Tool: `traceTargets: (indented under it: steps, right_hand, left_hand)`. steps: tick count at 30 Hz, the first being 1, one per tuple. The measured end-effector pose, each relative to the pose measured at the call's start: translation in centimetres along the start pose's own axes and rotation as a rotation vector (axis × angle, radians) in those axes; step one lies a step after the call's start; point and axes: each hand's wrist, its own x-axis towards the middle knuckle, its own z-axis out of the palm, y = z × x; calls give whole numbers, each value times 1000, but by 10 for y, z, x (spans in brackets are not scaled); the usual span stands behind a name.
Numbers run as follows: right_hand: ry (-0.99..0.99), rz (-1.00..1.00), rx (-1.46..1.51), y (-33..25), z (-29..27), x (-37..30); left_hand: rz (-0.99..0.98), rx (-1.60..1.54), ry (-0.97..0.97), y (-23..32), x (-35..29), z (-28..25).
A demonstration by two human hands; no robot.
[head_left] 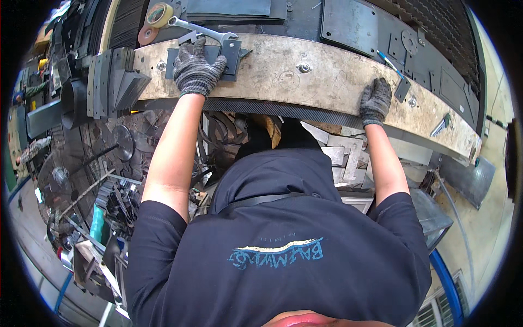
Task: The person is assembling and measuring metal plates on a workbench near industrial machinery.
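Observation:
Grey knitted gloves cover both hands. My left hand (198, 71) lies over a couple of dark metal plates (231, 59) at the left of the wooden bench board (272, 71), thumb apart from the fingers. Just beyond it rests a combination wrench (204, 30), its open jaw by the plates' far edge. My right hand (376, 102) rests on the board near its front edge, fingers stretched forward with nothing visible in them. Beside it are a small dark plate with holes (402, 90) and a blue-and-white pen (388, 61).
A tape roll (159, 15) and a reddish disc (147, 35) lie at the back left. Stacked dark plates (122, 82) stand at the board's left end. A bolt with a nut (304, 67) protrudes mid-board. Large flat plates (348, 24) lie behind. Metal scrap (117, 199) is below left.

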Motion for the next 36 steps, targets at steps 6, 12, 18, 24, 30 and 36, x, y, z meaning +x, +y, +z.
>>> traceTargets:
  steps: [6,12,18,24,30,36]
  right_hand:
    - [-70,-52,35,-7,-10,3]
    - [-175,-309,150,-8,-14,11]
    - [-270,-391,256,-10,-22,16]
    - [-259,-384,291,-10,-28,20]
    - [-254,-393,296,-7,-20,17]
    - [-240,-431,297,-10,-19,21]
  left_hand:
    - [26,-64,94,4,-2,0]
    - [-8,-43,39,14,-4,-9]
    - [-68,4,-29,22,2,-12]
    - [-119,24,-46,27,-2,-17]
    - [-177,6,-72,26,3,-12]
    - [-135,59,-20,10,2,0]
